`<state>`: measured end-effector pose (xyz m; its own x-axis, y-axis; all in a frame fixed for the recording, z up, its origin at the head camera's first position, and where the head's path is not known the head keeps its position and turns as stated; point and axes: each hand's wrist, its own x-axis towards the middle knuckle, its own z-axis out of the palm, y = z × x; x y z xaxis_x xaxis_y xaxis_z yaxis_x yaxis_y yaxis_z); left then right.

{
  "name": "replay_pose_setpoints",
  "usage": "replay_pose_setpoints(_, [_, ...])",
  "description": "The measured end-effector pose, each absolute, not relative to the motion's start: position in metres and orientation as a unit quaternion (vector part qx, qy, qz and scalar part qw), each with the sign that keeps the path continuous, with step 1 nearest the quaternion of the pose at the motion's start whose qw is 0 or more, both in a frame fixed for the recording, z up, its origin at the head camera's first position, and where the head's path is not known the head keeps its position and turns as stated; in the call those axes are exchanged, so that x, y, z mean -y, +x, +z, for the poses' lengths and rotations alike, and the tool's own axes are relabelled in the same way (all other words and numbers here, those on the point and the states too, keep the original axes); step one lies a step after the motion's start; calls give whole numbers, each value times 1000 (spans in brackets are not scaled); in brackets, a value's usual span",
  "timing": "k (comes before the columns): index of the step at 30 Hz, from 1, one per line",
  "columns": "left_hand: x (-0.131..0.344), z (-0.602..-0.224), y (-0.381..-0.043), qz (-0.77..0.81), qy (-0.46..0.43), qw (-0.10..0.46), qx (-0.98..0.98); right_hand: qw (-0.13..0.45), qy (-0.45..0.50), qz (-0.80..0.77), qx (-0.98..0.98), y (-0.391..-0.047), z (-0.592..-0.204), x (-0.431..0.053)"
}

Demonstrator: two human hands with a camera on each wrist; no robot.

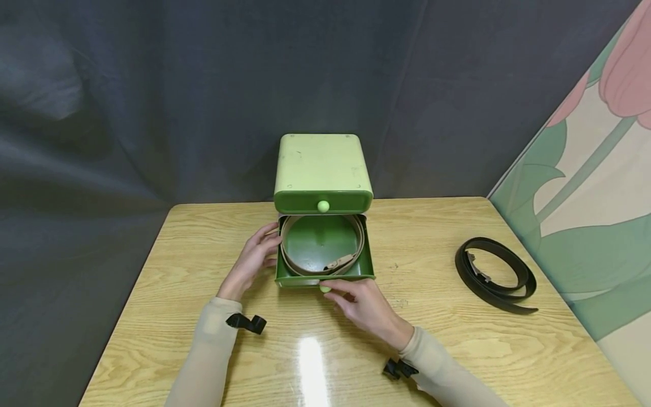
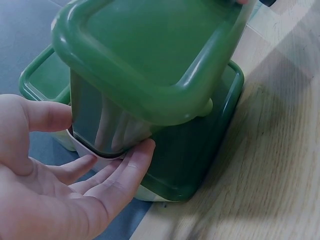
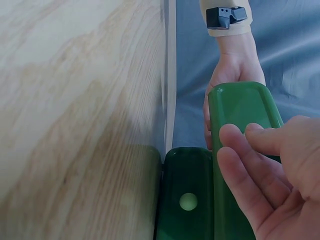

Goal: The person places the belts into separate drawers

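A small drawer cabinet (image 1: 320,161) has a light green body and darker green drawer fronts. One drawer (image 1: 368,268) is pulled out, and a coiled beige belt (image 1: 360,240) lies around its inside, its buckle toward the front. My right hand (image 1: 368,308) pinches that drawer's knob (image 1: 325,289) between thumb and fingers; in the right wrist view the fingers hide the knob. On the left side, my left hand (image 1: 251,257) rests its extended fingers and thumb against the cabinet's side beside the drawer, as the left wrist view shows (image 2: 65,195).
The top drawer front (image 1: 300,202) and a lower drawer front (image 3: 175,175) are closed, each with a round pale knob. A coiled black belt (image 1: 465,271) with a metal buckle lies on the wooden table (image 1: 203,237) at right. Dark cloth (image 1: 218,102) hangs behind the cabinet.
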<state>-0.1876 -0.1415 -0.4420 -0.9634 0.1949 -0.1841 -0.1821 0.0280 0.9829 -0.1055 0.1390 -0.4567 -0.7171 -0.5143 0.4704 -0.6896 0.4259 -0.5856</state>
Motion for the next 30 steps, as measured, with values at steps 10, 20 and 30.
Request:
replay_pose_setpoints(10, [141,-442,-187,698,8,136,-703,110,352,419,830,-106,-455,-140])
replay_pose_setpoints(20, [142,-442,-187,694,6,134,-707,111,339,423,833,-107,-452,-140])
replay_pose_setpoints(30, [141,-440,-187,701,5,137,-699,131,329,418,836,-108,-452,-138])
